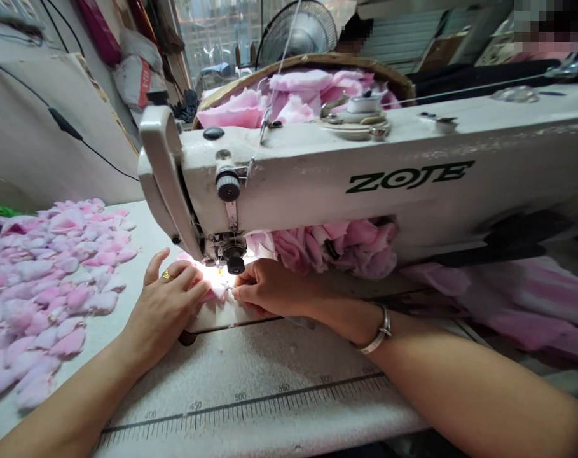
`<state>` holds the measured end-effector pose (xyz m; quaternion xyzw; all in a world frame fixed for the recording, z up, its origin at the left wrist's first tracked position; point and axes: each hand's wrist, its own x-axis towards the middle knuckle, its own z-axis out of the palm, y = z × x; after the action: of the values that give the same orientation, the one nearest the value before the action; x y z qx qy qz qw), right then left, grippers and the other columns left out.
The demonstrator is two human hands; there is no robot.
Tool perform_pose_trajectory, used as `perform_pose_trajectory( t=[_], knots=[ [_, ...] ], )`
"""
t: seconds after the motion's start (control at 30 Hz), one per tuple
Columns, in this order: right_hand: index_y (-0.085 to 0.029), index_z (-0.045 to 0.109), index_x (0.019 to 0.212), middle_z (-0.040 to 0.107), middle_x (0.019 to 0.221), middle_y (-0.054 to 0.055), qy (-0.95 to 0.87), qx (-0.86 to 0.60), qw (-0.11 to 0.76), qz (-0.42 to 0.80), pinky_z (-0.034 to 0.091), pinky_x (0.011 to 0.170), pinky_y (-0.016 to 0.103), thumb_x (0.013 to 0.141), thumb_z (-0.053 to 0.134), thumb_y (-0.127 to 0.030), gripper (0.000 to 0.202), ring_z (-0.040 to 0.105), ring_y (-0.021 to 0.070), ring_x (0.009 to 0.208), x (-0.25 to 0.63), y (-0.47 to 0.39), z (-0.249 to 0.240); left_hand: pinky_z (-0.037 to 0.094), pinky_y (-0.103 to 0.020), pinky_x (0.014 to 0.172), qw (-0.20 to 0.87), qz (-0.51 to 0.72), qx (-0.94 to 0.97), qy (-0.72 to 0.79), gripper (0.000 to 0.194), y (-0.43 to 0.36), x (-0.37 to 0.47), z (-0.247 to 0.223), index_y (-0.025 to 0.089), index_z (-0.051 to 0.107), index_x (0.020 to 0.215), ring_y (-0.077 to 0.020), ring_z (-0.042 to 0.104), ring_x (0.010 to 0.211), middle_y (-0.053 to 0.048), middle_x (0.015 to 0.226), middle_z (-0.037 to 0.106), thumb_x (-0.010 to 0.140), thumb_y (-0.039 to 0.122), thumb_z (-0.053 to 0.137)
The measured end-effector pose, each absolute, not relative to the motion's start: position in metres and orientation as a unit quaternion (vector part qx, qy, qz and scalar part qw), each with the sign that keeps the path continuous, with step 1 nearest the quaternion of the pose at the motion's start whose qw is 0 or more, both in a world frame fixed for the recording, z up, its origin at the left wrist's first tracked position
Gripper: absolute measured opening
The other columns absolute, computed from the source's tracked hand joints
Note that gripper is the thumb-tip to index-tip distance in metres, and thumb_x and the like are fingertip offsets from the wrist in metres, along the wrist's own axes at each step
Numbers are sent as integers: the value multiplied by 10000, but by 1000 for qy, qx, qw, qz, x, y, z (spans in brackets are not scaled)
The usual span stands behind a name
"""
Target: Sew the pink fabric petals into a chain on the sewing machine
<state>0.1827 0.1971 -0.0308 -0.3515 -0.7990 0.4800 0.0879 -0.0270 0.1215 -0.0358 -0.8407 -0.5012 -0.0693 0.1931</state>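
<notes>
A white sewing machine (289,178) stands across the table, its lamp brightly lighting the needle area. My left hand (169,292), with a gold ring, presses on pink fabric (215,291) at the left of the needle. On the right of the needle, my right hand (264,286) pinches the edge of the same fabric between thumb and finger; a silver bangle (380,331) circles the wrist. Glare washes out the fabric under the presser foot. Bunched pink fabric (336,248) sits beneath the machine's arm, behind my right hand.
Many small pink fabric pieces (55,286) cover the table's left side. More pink fabric (508,305) lies at the right. Behind the machine are a basket (403,76) of pink fabric and a fan (295,32). A printed ruler (241,407) runs along the front.
</notes>
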Motion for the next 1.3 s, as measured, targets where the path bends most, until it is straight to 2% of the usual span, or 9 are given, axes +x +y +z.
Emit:
perform_pose_trajectory(
  t=[0.13,0.33,0.47,0.67,0.87,0.97,1.13,1.2,1.3],
  knots=[
    [-185,537,546,575,491,-6,-800,-370,73,467,328,452,228,753,499,-269,227,490,92,442,182,195,-28,139,-569,1129,185,-81,-845,-495,160,118,-26,-35,270,581,1019,-216,557,992,-2,928,608,940,203,459],
    [-185,531,540,573,501,-13,-809,-376,59,447,315,466,235,746,505,-248,216,464,87,454,182,193,-23,110,-586,1131,140,-82,-835,-525,256,112,-15,-27,283,627,894,-194,534,1026,26,879,585,969,183,404],
    [-186,518,492,521,449,-14,-816,-378,61,432,323,478,251,762,493,-267,283,453,91,434,177,195,-24,82,-606,1129,152,-81,-848,-501,272,112,-15,-27,281,624,910,-187,543,927,20,865,590,965,175,380],
    [-185,530,435,525,446,14,-817,-437,59,372,321,495,274,732,527,-268,309,470,113,456,164,196,-26,65,-565,1151,188,-85,-859,-469,264,112,-20,-35,283,613,925,-198,551,1018,28,889,609,943,129,399],
    [-188,499,468,538,507,22,-823,-443,86,345,312,488,276,724,518,-249,263,452,120,494,164,192,-27,150,-561,1130,214,-104,-862,-448,202,117,-19,-37,223,569,972,-190,578,959,-5,918,627,964,142,385],
    [-191,494,527,535,546,23,-827,-457,98,313,293,475,277,712,539,-269,206,444,123,505,164,191,-28,295,-509,1067,234,-115,-835,-484,157,120,-18,-38,179,533,1020,-178,579,827,-34,906,602,964,155,389],
    [-189,516,546,543,554,29,-824,-464,88,314,301,502,280,725,527,-262,194,457,131,529,163,191,-28,434,-451,873,263,-12,-806,-530,166,121,-21,-42,190,551,860,-185,514,670,-26,789,521,940,167,407],
    [-186,524,531,545,541,32,-822,-460,87,324,314,510,278,732,524,-254,211,467,133,530,162,191,-29,433,-445,875,263,-10,-814,-518,153,120,-22,-42,193,561,851,-193,532,715,-31,811,532,934,179,433],
    [-184,523,491,532,493,34,-815,-454,79,350,335,522,273,750,512,-257,270,478,133,514,163,191,-30,359,-465,1010,282,-63,-833,-472,138,117,-21,-40,198,581,955,-225,566,953,-46,936,603,948,195,443]
  ],
)
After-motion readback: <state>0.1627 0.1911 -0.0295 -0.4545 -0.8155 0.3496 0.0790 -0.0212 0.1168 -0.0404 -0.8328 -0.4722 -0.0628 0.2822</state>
